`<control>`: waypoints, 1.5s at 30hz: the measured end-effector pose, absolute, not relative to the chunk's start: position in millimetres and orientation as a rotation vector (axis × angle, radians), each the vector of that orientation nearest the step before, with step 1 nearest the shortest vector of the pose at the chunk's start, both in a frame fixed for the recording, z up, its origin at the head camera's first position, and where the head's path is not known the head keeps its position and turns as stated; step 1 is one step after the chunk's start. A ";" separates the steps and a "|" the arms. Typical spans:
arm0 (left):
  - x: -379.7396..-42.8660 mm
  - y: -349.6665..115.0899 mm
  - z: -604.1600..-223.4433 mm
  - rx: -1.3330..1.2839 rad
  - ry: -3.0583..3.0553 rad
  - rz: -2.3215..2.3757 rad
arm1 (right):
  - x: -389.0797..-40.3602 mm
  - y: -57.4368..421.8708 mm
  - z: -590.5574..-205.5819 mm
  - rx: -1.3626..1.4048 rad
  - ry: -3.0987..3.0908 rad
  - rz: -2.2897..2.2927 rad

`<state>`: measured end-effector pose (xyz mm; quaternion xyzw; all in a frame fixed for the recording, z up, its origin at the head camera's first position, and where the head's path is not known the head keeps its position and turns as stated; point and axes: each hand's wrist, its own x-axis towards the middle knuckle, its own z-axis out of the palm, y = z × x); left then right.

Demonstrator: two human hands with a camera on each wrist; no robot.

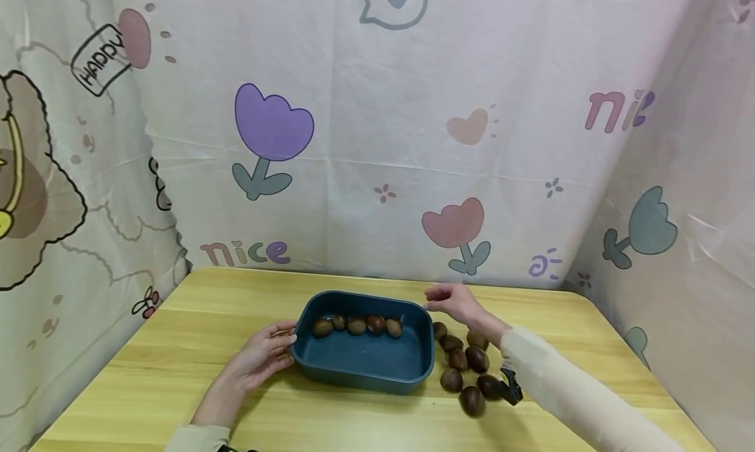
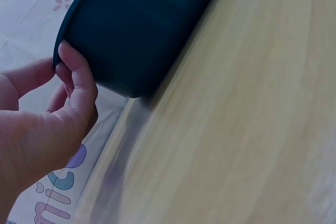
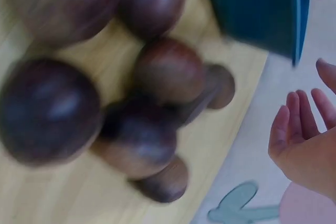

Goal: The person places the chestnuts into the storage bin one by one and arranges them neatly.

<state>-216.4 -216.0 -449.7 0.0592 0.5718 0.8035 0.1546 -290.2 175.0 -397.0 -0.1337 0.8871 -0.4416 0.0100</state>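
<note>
Apparently, the work in hand is filling the blue dish (image 1: pixel 366 361): from where I stand, five brown nuts (image 1: pixel 356 325) lie in a row along its far side, and a cluster of loose nuts (image 1: pixel 476 359) sits on the wooden table (image 1: pixel 348 422) just beyond its right end. The left hand (image 1: pixel 262 357) steadies the dish, its digits bent and pinching the rim at the left end. The right hand (image 1: pixel 457 302) hangs at the far right corner, fingers loosely bent and apart, and I see nothing in their grasp. I'd say it is between nuts; whether it touches the rim I cannot tell.

To my mind, the next move calls for bringing that hand back over the cluster, taking one nut and lifting it over the right wall, while the other hand keeps the dish from sliding.

The sleeve (image 1: pixel 572 381) and a black wrist device (image 1: pixel 511 388) reach across the pile's right side, partly covering it, and could knock a nut; being round, these might roll. Behind the table hangs a pale cloth (image 1: pixel 366 111) printed with tulips, well clear of the reach.
</note>
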 end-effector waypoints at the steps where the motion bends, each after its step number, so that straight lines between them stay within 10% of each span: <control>1: -216.3 -216.1 -449.6 0.171 1.638 2.303 | -290.2 180.3 -398.9 -0.426 2.773 -1.363; 45: -218.1 -216.2 -448.7 0.178 1.601 2.315 | -257.0 255.4 -437.2 0.122 2.899 -1.291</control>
